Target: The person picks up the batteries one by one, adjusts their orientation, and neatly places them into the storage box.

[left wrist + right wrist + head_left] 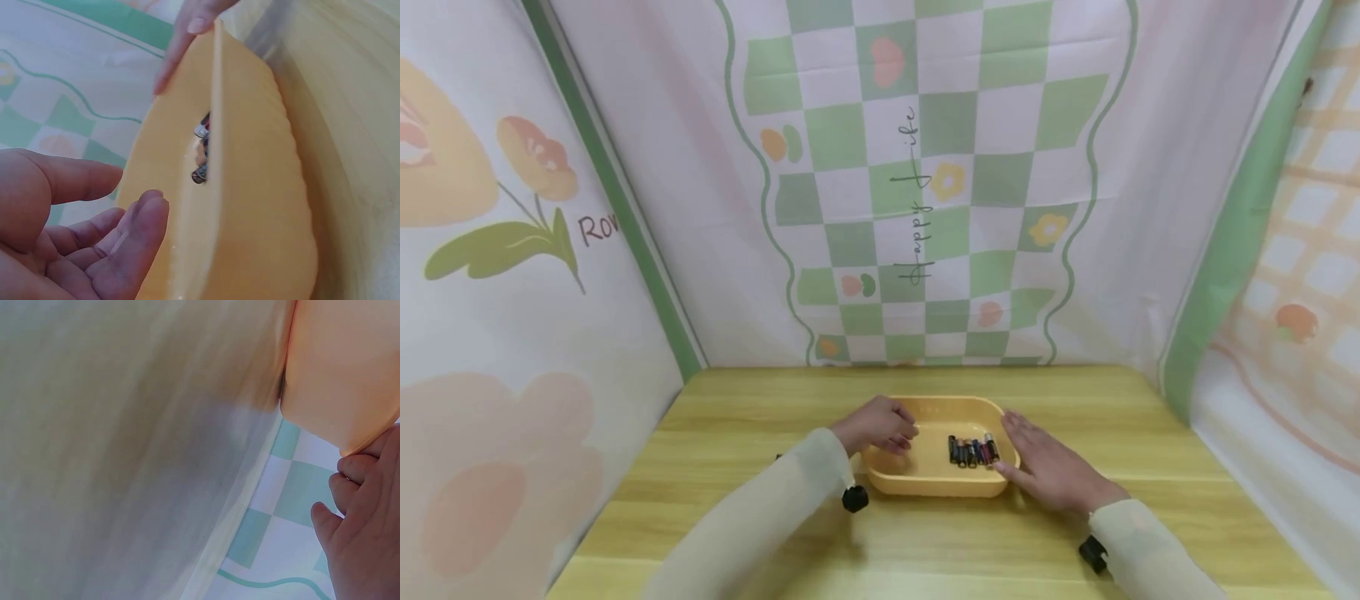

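Observation:
A yellow plastic tray (936, 486) with raised walls and rounded corners sits on the table. Several small batteries (973, 451) lie side by side in its right half; the left wrist view shows only a few battery ends (200, 172) past the wall. My left hand (880, 423) hovers over the tray's left end, its fingers loosely bent. Between that thumb and the fingers (147, 231) a gap shows, with nothing in it. Against the tray's right end rests my right hand (1052, 467), fingers extended along the outside and thumb at the near right corner.
The wood-grain table (760, 408) extends around the tray on all sides. Behind it hangs a green-and-white checked cloth (925, 192), with printed curtains (482, 333) at the sides. A black wrist device (854, 498) sits below the left sleeve.

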A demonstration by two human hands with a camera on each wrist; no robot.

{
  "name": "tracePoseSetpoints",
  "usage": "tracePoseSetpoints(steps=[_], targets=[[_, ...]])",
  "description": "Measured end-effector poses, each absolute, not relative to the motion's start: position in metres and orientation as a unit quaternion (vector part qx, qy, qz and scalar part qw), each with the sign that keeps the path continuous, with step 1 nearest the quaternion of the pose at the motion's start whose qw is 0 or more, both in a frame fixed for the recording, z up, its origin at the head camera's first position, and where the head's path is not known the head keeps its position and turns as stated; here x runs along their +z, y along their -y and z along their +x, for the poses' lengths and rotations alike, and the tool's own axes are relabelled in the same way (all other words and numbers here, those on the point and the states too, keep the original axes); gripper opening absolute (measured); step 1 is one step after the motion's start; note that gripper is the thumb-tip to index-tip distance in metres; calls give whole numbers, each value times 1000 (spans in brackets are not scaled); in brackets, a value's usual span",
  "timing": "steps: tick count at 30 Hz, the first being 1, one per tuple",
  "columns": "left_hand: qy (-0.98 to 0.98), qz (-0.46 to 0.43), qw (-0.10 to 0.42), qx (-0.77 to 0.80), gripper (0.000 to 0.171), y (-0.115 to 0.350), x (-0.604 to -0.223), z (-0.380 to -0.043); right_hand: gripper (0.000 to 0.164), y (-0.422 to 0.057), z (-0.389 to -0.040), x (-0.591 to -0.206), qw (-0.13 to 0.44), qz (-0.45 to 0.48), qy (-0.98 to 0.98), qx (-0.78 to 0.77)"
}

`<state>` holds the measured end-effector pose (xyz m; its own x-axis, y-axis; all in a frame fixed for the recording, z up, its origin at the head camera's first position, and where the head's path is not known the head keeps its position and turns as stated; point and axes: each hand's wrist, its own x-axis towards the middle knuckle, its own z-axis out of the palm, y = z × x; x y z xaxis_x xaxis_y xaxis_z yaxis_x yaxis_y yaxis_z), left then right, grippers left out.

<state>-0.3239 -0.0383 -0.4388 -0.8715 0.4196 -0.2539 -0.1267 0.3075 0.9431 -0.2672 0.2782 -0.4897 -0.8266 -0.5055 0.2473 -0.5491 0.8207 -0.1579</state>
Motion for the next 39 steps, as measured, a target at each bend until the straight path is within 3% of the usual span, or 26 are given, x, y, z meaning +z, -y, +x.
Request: tracePoseSetpoints(steps=[8, 15, 21, 28, 39], targets=[[-777, 80, 222, 584, 32, 61, -425, -325, 81, -279, -267, -487, 85, 275, 951, 117], [-776, 69, 223, 586, 19, 86, -426, -326, 81, -278, -267, -488, 89, 274, 951, 113], [-770, 66, 233, 590, 21, 104, -428, -323, 80, -279, -266, -489, 95, 279, 948, 117], [-783, 59, 210, 582, 32, 132, -422, -319, 80, -279, -266, -489, 85, 273, 951, 118], [-782, 21, 198, 590, 25, 169, -433, -315, 81, -280, -268, -490, 87, 278, 950, 110]])
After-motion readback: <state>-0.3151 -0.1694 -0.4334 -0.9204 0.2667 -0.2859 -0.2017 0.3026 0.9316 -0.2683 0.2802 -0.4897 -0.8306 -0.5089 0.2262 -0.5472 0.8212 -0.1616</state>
